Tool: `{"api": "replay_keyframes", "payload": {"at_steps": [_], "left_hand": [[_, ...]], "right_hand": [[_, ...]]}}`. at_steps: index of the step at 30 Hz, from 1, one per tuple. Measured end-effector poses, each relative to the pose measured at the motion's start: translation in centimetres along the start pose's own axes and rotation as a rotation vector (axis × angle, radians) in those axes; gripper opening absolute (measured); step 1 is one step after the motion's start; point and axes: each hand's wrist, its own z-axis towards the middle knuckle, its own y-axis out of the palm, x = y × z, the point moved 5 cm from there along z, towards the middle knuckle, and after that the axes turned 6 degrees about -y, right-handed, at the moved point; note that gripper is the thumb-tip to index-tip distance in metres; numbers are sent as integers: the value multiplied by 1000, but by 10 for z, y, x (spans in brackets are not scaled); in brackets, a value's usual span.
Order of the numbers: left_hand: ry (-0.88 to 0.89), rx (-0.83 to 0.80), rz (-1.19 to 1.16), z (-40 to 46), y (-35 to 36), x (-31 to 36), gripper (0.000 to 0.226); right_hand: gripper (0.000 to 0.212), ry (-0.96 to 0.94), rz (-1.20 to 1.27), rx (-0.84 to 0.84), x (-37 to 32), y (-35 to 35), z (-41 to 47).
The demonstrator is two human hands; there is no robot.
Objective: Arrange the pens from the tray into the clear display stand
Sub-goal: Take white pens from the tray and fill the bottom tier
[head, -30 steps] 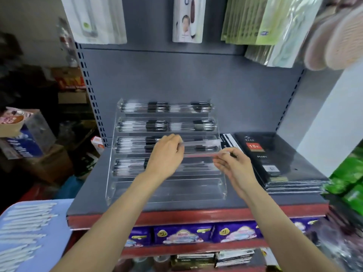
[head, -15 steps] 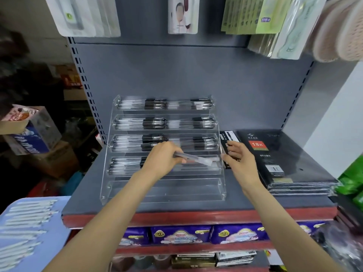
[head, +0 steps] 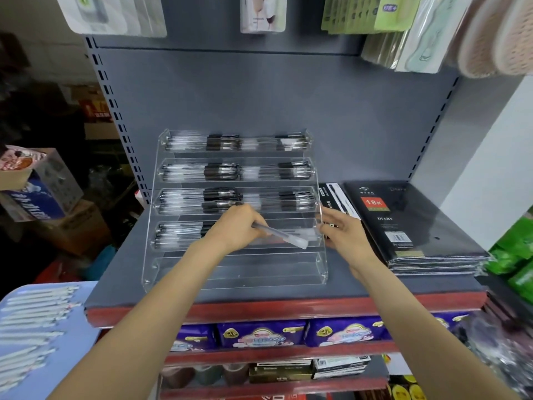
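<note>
A clear tiered display stand [head: 236, 269] sits on the grey shelf. Its three upper tiers hold rows of pens, the fourth tier has pens on its left half only, and the lowest tier holds none. My left hand [head: 233, 230] grips one translucent pen [head: 284, 236] over the right half of the fourth tier, its pale end slanting down to the right. My right hand [head: 341, 233] rests with relaxed fingers against the stand's right wall. At the lower left a pale blue tray [head: 17, 385] carries several more pens [head: 34, 319].
A stack of black diary notebooks [head: 403, 223] lies right of the stand, with green packs [head: 516, 255] beyond. Hanging packets line the back panel above. Purple packs fill the shelf below. Cardboard boxes [head: 37, 192] stand at the left.
My left hand has lowered the pen from the third tier to the fourth and tilted its free end down. My right hand let go of the pen's end and moved to the stand's right wall.
</note>
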Motion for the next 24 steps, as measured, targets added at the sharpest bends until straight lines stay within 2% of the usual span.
{"api": "replay_keyframes", "payload": {"at_steps": [12, 19, 22, 24], "left_hand": [[-17, -49, 17, -4, 16, 11, 23], [-147, -9, -55, -3, 7, 7, 30], [-209, -57, -65, -8, 3, 4, 43], [-217, -69, -85, -10, 2, 3, 39]], "right_hand": [[42, 28, -23, -22, 3, 0, -2], [43, 32, -27, -29, -5, 1, -5], [42, 31, -34, -28, -5, 2, -7], [42, 31, -32, -32, -5, 2, -8]]}}
